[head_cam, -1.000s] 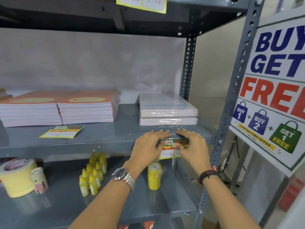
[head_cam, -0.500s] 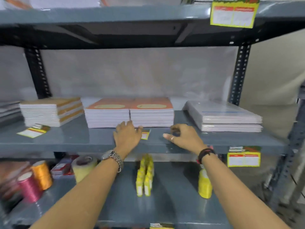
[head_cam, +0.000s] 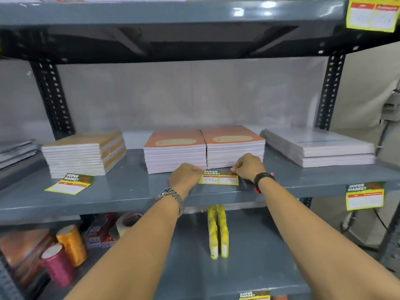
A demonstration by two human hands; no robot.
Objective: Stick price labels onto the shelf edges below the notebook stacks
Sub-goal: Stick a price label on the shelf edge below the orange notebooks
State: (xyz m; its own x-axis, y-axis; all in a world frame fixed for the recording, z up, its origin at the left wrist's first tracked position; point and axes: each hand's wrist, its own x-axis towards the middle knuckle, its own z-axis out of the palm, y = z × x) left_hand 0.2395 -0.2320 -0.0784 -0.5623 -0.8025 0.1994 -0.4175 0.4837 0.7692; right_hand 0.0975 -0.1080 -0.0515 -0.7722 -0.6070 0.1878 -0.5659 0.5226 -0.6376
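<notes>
Shelf (head_cam: pixel 129 191): grey metal board, running under both sets of fingers; its front edge is lying just nearer the camera than the knuckles.
Orange notebook stacks (head_cam: pixel 204 152): two stacks sitting side by side, touching, just beyond the fingertips of both hands.
White wrapped stack (head_cam: pixel 320 148): resting well to the right of the right fingers.
Tan notebook stack (head_cam: pixel 84 153): sitting well to the left of the left fingers.
Left hand (head_cam: pixel 186 177): curling closed, knuckles up, fingers pinching the left end of the price label (head_cam: pixel 218 178).
Right hand (head_cam: pixel 249 167): curling closed likewise, fingertips gripping the label's upper right corner.
Price label: lying flat on the shelf top between the two hands, in front of the orange stacks, not yet on the shelf edge.
Stuck label (head_cam: pixel 364 197): hanging on the front edge, far right of the right fingers, below the white stack.
Loose label (head_cam: pixel 69 184): lying on the shelf, far left of the left fingers, touching the tan stack's front.
Yellow bottles (head_cam: pixel 217 232): standing on the lower shelf, below and between the hands.
</notes>
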